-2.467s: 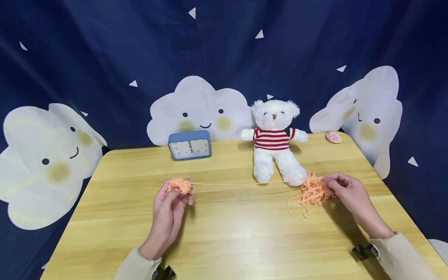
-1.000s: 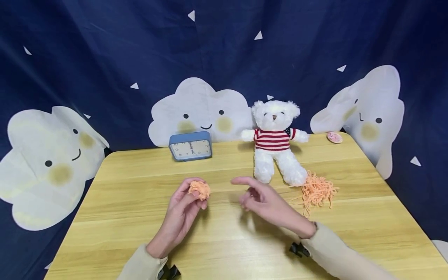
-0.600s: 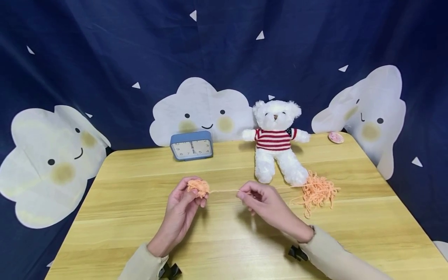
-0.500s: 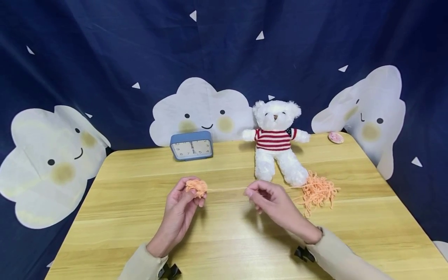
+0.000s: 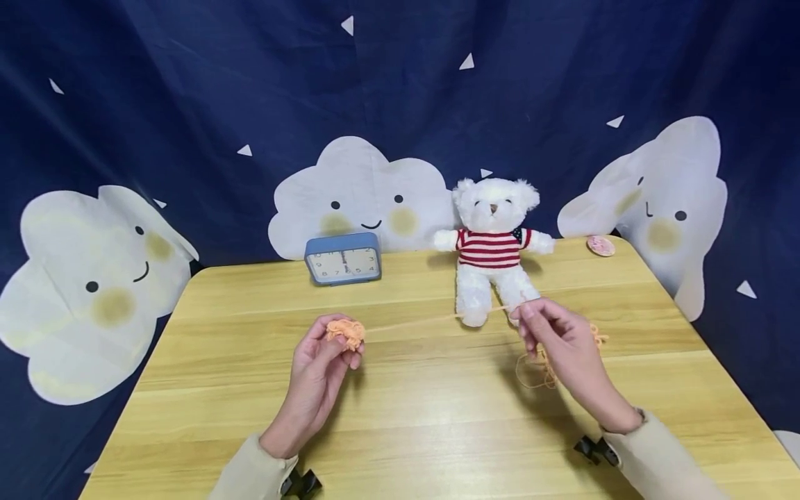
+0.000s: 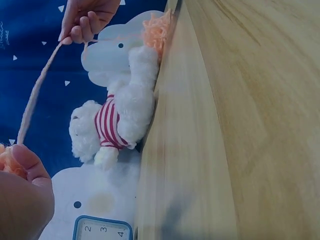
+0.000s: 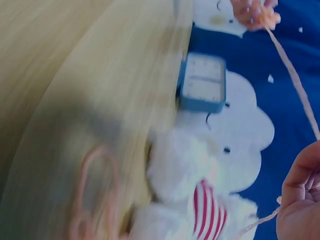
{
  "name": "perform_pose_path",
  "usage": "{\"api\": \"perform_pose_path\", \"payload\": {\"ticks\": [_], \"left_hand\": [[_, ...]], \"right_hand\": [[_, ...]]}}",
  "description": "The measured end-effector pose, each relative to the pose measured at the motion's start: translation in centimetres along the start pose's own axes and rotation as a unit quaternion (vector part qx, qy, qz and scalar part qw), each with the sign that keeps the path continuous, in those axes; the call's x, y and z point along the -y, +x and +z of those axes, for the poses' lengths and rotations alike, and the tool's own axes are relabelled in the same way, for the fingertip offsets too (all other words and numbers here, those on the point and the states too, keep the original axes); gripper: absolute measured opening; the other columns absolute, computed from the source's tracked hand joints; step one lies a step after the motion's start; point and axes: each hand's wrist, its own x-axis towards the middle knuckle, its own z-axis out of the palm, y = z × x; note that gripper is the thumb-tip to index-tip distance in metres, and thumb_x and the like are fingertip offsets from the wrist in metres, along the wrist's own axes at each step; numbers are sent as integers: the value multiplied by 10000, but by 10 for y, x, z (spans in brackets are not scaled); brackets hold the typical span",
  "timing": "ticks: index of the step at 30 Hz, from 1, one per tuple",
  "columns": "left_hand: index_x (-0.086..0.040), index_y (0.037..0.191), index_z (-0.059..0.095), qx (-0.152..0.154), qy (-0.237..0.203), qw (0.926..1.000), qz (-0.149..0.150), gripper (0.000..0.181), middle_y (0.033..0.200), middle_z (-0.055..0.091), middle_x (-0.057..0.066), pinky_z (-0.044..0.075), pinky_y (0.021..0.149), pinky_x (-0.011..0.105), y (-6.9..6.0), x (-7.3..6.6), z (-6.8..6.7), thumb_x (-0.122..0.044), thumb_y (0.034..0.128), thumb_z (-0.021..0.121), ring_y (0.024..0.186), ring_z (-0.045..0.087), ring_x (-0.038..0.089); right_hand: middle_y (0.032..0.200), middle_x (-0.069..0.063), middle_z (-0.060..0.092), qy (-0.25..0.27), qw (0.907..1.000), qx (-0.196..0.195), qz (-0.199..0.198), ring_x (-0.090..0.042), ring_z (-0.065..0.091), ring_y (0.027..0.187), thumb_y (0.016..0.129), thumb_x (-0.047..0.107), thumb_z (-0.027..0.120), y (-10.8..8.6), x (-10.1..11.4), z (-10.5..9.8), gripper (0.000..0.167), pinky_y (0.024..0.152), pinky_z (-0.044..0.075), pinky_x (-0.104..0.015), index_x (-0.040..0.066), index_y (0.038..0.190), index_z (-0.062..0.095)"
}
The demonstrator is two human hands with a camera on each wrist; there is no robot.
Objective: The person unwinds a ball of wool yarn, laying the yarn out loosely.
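My left hand [image 5: 310,378] holds a small wound ball of peach-orange yarn [image 5: 346,334], thumb pressed against its near side. A strand of yarn [image 5: 406,325] runs from the ball to my right hand [image 5: 565,344], which pinches it between thumb and fingers in front of the teddy bear's leg. In the left wrist view this strand [image 6: 37,92] looks taut, held above the table. Behind my right hand lies a loose tangle of the same yarn [image 6: 157,32], mostly hidden in the head view, with loops [image 5: 542,371] showing below the hand.
A white teddy bear [image 5: 489,250] in a red-striped top sits at the back of the wooden table [image 5: 400,417]. Left of it stands a blue clock [image 5: 344,260]. A small pink round object [image 5: 601,245] lies by the back right corner. A cloud-print curtain [image 5: 400,76] hangs behind.
My right hand came to the ball, pinched the strand, then moved right and upward with it, lengthening the stretch. My left hand came inward with the ball and has since shifted slightly left.
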Motion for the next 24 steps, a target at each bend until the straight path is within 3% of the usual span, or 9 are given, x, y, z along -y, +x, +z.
{"api": "perform_pose_path", "payload": {"ticks": [9, 17, 19, 24], "left_hand": [[15, 1265, 614, 68, -100, 9994, 331, 216, 1103, 650, 125, 569, 681, 235, -6, -6, -8, 78, 1094, 498, 878, 684, 230], [28, 1260, 614, 157, -101, 9987, 473, 211, 1153, 661, 136, 581, 697, 242, -4, -9, -10, 82, 1101, 486, 884, 685, 223], [25, 1262, 616, 182, -135, 9986, 477, 213, 1152, 660, 136, 587, 704, 243, -3, -9, -9, 82, 1102, 487, 889, 687, 221], [28, 1274, 610, 128, -136, 9984, 528, 219, 1170, 651, 141, 580, 702, 248, -3, -10, -8, 81, 1103, 484, 896, 675, 221]], "right_hand": [[828, -87, 676, 84, 9979, -361, 538, -128, 591, 659, 1133, 44, 570, -6, -22, -43, 228, 517, 526, -223, -143, 1077, 688], [846, -63, 697, 449, 9898, -750, 1123, -119, 607, 669, 1127, 68, 598, -9, -42, -90, 195, 527, 541, -218, -30, 1074, 758], [838, -35, 702, 150, 9877, -811, 1325, -112, 617, 678, 1135, 93, 588, -6, -46, -101, 218, 560, 553, -209, -8, 1059, 766], [839, 26, 695, -1273, 9752, -559, 1724, -112, 620, 714, 1160, 161, 521, 0, -52, -123, 310, 602, 568, -222, -69, 1088, 716]]}}
